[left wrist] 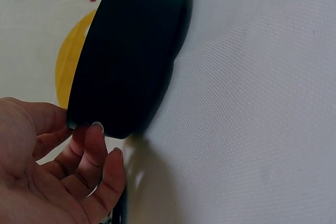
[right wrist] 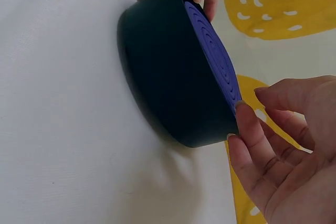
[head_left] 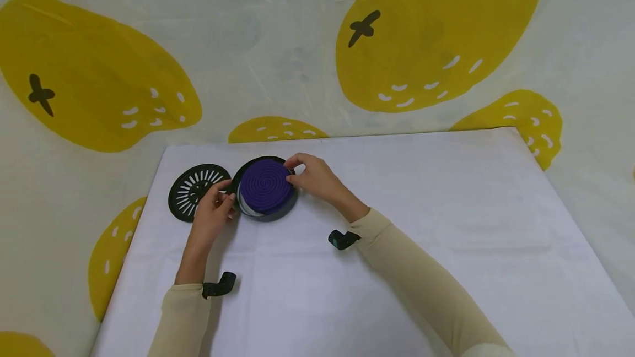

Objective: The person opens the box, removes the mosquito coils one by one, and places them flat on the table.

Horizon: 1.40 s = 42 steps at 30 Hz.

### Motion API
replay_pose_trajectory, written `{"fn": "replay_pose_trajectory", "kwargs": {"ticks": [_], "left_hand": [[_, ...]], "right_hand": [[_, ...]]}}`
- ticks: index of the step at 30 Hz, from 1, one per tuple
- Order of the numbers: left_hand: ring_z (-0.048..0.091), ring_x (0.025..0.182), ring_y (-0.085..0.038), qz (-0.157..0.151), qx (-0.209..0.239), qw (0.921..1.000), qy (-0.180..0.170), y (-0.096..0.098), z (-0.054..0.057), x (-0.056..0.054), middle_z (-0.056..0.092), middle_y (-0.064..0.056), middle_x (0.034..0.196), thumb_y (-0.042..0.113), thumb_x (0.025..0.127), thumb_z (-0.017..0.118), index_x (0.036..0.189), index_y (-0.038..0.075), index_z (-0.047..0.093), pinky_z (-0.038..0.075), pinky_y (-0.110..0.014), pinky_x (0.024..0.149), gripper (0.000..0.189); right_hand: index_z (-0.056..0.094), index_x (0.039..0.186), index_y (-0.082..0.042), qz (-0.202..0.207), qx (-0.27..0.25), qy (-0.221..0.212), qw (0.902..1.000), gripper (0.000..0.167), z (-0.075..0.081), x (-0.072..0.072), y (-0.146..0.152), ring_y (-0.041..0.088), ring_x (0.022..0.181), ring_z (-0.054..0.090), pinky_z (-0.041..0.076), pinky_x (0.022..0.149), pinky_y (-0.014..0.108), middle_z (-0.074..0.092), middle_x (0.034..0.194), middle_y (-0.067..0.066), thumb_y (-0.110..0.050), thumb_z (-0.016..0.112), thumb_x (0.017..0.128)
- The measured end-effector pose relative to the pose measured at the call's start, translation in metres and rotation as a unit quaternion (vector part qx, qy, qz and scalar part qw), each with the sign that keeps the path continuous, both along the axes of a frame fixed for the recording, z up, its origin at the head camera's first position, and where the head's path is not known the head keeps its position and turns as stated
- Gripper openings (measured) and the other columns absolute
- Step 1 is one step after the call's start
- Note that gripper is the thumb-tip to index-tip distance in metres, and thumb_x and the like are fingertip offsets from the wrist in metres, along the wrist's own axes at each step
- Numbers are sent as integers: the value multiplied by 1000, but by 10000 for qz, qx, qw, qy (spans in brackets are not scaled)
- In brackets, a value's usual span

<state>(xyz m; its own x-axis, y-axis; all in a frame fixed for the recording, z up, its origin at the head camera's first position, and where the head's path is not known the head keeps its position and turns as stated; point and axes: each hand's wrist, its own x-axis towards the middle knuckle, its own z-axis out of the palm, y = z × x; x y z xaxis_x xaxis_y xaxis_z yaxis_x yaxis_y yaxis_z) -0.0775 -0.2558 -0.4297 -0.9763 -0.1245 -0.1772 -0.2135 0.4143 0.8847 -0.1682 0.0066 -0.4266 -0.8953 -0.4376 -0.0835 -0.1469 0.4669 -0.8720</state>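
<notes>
A purple spiral coil (head_left: 266, 185), like a mosquito coil, sits at the mouth of a round black tin (head_left: 270, 217). A pale crescent of the tin's inside shows at the lower left. My left hand (head_left: 214, 208) pinches the tin's rim between thumb and fingers, clearest in the left wrist view. On the opposite side, my right hand (head_left: 317, 178) touches the rim and the coil's edge with its fingertips. In the right wrist view its uppermost digit stands apart from the coil (right wrist: 218, 56). A slotted black lid (head_left: 186, 194) lies left of the tin, partly behind my left hand.
A white cloth covers the table (head_left: 421, 225). Behind its far edge hangs a pale sheet (head_left: 278, 43) printed with yellow fruit shapes. Each sleeve cuff carries a small black camera, and shadows from my arms fall on the cloth.
</notes>
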Motion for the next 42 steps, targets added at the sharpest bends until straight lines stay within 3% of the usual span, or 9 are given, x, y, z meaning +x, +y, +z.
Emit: {"fn": "replay_pose_trajectory", "kwargs": {"ticks": [5, 10, 15, 20, 24, 30, 35, 39, 42], "left_hand": [[67, 78, -30, -55, -6, 10000, 31, 7, 14, 4, 57, -31, 103, 5, 103, 54, 148, -2, 45, 58, -35, 64, 46], [66, 80, -33, -8, 55, 10000, -13, 2, 1, 0, 57, -30, 105, 6, 104, 54, 149, 1, 45, 59, -38, 65, 46], [66, 78, -25, 39, 42, 10000, 44, -8, -21, -5, 58, -24, 104, 11, 104, 56, 151, 8, 46, 58, -34, 64, 48], [65, 76, -21, 43, 11, 9999, 149, -11, -27, -5, 59, -22, 103, 14, 104, 57, 151, 11, 46, 58, -32, 63, 48], [66, 78, -23, 62, 20, 9999, 82, -10, -24, -4, 59, -23, 103, 12, 104, 56, 151, 9, 46, 58, -33, 64, 48], [65, 84, -34, 37, 20, 10000, -8, 1, -1, 2, 58, -30, 105, 5, 104, 54, 149, 2, 46, 60, -40, 67, 46], [65, 85, -31, -41, 39, 10000, 32, 7, 10, 6, 58, -30, 105, 5, 104, 54, 149, -1, 45, 61, -39, 68, 46], [64, 87, -33, -12, 53, 10000, 42, 6, 6, 5, 58, -31, 106, 5, 103, 54, 148, 0, 45, 61, -41, 68, 46], [64, 87, -34, 41, 89, 9999, 38, 1, -6, 1, 58, -32, 106, 5, 103, 55, 149, 2, 46, 61, -42, 68, 47]], "right_hand": [[67, 125, -12, 48, 43, -33, 10000, 33, 2, -4, -3, 14, 79, 63, 52, 80, 30, 66, 129, 5, -16, 74, 93], [66, 127, -10, 137, 150, -9, 9998, 35, 3, -7, -5, 18, 109, 65, 52, 95, 34, 66, 129, 7, -15, 73, 93], [64, 130, -8, 292, 184, -64, 9994, 38, 3, -9, -8, 14, 92, 71, 57, 86, 26, 65, 132, 10, -13, 72, 94], [61, 135, -6, 490, 211, -138, 9985, 42, 6, -9, -11, 11, 81, 72, 58, 77, 22, 62, 137, 13, -12, 72, 94], [59, 136, -4, 594, 176, -191, 9979, 43, 7, -9, -12, 13, 80, 72, 59, 72, 22, 61, 138, 14, -11, 71, 95], [60, 136, -6, 674, 216, -121, 9974, 43, 5, -9, -15, 13, 77, 70, 58, 72, 22, 60, 140, 12, -11, 71, 95], [60, 135, -6, 655, 132, -83, 9977, 42, 4, -7, -17, 14, 79, 70, 58, 71, 22, 62, 137, 11, -10, 71, 95], [61, 134, -5, 692, 32, -53, 9976, 40, 3, -6, -18, 14, 83, 69, 58, 72, 22, 64, 133, 10, -9, 71, 95], [61, 133, -5, 716, -47, -52, 9974, 39, 3, -5, -19, 15, 84, 69, 58, 72, 21, 64, 130, 10, -9, 71, 95]]}}
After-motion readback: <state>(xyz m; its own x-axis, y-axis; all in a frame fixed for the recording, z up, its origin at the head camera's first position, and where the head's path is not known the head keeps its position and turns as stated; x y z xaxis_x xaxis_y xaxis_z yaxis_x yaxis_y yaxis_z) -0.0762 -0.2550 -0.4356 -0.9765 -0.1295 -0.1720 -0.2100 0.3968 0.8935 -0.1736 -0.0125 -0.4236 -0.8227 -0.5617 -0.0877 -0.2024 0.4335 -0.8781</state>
